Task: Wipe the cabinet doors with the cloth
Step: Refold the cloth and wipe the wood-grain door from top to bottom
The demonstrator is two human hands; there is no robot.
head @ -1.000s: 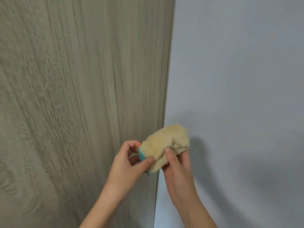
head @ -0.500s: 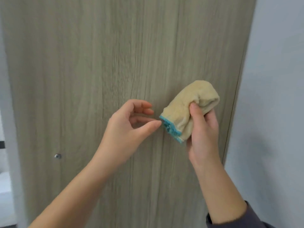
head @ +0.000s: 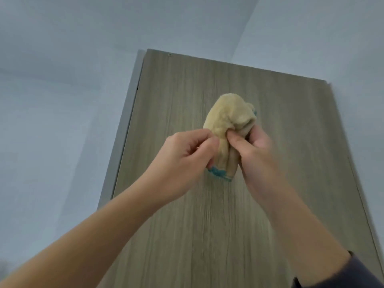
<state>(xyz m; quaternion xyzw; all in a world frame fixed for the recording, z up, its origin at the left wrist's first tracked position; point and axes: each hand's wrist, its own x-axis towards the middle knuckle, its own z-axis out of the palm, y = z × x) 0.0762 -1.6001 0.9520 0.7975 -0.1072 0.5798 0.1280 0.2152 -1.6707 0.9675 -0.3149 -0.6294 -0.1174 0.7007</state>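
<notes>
Forearms, both bare, reach up from the lower edge of the upward-tilted head view and meet in front of a tall, pale grey-brown, wood-grain cabinet door [head: 207,225], whose top edge shows above the hands. Between the hands is a bunched, fluffy beige cloth [head: 226,119]. It is held up before the upper middle of the door panel, and whether it touches the wood cannot be told. The left hand [head: 182,161] comes in from the lower left with its back toward the camera. Its fingers are curled, and its thumb and forefinger pinch the left side of the cloth, whose stitched teal hem [head: 218,173] shows just below that hand. The right hand [head: 255,154] rises steeply from the lower right. Its thumb presses into a fold of the cloth and its other fingers wrap round behind, so it grips the cloth as well. The rounded bulk of the cloth stands above both hands. A dark grey sleeve [head: 357,275] is pushed up the right forearm at the bottom right corner. A plain, pale blue-grey wall [head: 62,121] surrounds the door on the left, above and on the right, and a narrow light grey strip runs down beside the door's left edge.
</notes>
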